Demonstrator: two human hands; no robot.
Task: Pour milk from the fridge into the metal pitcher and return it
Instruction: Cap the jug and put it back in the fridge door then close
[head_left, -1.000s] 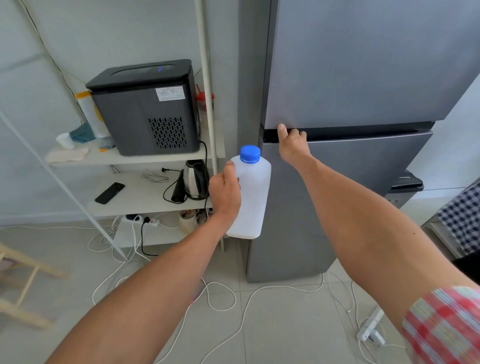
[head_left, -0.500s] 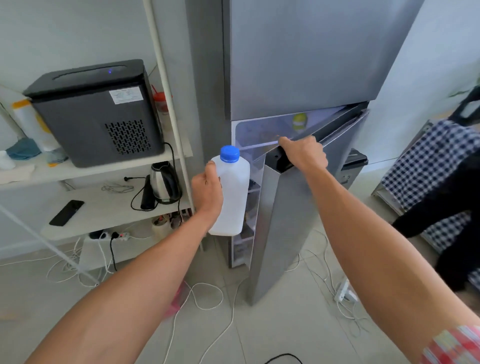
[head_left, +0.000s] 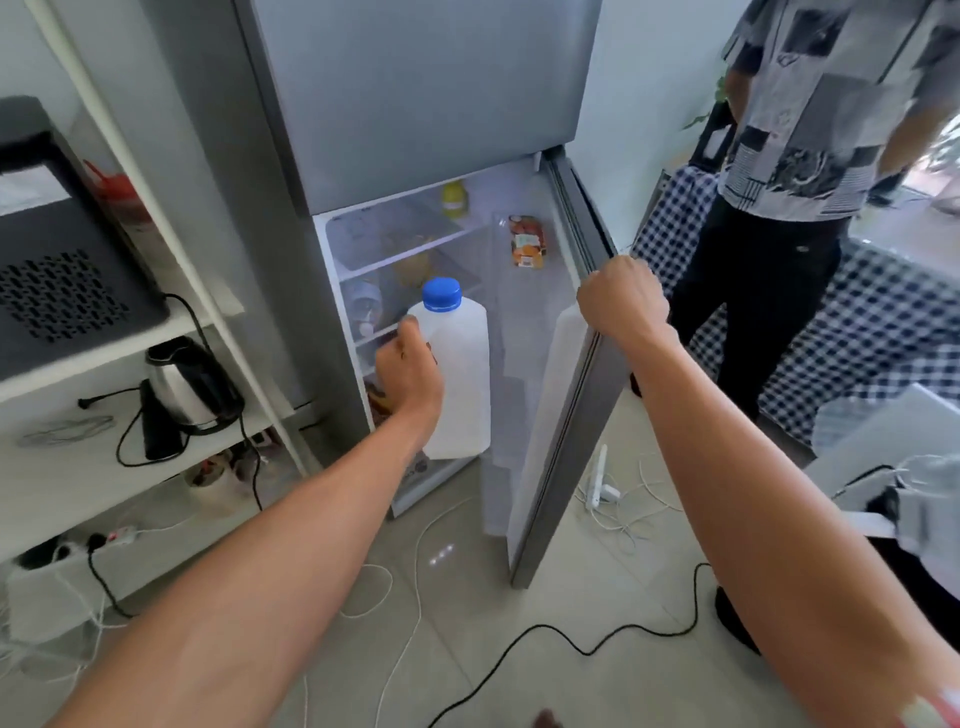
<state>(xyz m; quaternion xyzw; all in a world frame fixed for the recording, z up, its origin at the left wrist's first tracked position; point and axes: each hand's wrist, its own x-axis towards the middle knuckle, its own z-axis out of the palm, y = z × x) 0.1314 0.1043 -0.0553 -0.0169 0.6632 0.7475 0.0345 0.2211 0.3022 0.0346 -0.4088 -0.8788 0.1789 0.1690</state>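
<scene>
Grey fridge (head_left: 415, 98), lower door (head_left: 566, 415) open, frame centre. Left hand (head_left: 410, 371) fingers clamped on one upright white plastic milk jug (head_left: 462, 374), blue cap (head_left: 441, 293) up. Right hand (head_left: 623, 299) fingers closed on door edge.

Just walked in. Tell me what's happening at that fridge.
A person stands at the fridge with its lower door swung open. Their right hand holds the door's top edge, while the left hand has a grip on a capped white milk jug, held upright in front of the open compartment. The jug is not yet on a shelf. A second person stands to the right.
</scene>
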